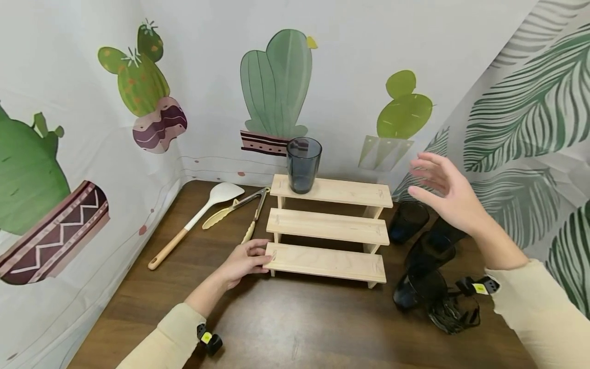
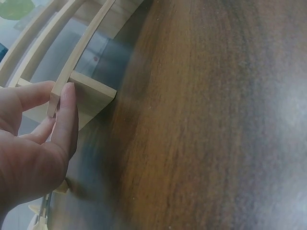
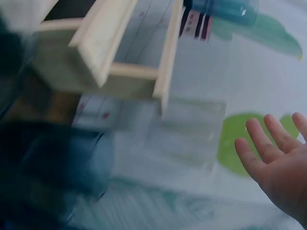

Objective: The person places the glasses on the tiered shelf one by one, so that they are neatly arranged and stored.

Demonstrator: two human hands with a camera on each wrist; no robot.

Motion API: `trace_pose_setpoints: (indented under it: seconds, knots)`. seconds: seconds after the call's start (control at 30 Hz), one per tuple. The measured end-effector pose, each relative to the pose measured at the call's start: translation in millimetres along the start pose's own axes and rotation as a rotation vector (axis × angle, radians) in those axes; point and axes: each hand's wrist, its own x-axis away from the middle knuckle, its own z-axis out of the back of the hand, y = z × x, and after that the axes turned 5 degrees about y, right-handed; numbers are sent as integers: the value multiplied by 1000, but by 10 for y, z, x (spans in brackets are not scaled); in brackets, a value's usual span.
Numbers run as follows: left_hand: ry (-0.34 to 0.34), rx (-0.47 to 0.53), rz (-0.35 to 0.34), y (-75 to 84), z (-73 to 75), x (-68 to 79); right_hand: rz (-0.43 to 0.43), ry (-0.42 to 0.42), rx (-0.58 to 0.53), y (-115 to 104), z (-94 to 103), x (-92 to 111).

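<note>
Brown tabletop [image 1: 286, 323] supports the work; left hand [image 1: 241, 264] pinches the left end of the near tier [image 1: 324, 262] of the wooden rack [image 1: 328, 226], evidently to steady it while glasses are set out; dark glasses [image 1: 428, 251] sit clustered right of it, near the raised right hand [image 1: 447, 197], empty, fingers apart; the next move seemingly calls for gripping one; another glass [image 1: 302, 169] stands upright on the far tier [image 1: 352, 191], left.

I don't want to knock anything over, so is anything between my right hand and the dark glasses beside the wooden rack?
Nothing visible stands between your right hand and the dark glasses: the raised hand is empty, and the wooden rack stands to their left.
</note>
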Motion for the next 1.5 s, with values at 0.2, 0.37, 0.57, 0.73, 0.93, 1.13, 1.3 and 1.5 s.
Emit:
trace_pose_setpoints:
  seconds: [0.2, 0.37, 0.57, 0.73, 0.93, 1.13, 1.3, 1.5]
  knots:
    - [2, -7, -2, 27, -9, 20, -33, -16, 66, 372, 224, 338]
    - [4, -8, -1, 26, -7, 23, -66, -55, 96, 662, 335, 638]
    - [7, -2, 3, 10, -9, 15, -136, -86, 94, 971, 360, 934]
    - [8, -3, 1, 4, -7, 9, -190, -144, 65, 1157, 328, 1101]
    - [10, -2, 9, 11, -12, 11, -220, -215, 67, 1290, 255, 1211]
    - [8, -8, 12, 16, -19, 12, -228, -211, -2, 1405, 178, 1267]
    - [8, -9, 13, 18, -19, 13, -217, -190, -73, 1449, 150, 1287]
    - [8, -9, 13, 8, -12, 7, -219, -182, -156, 1489, 141, 1289]
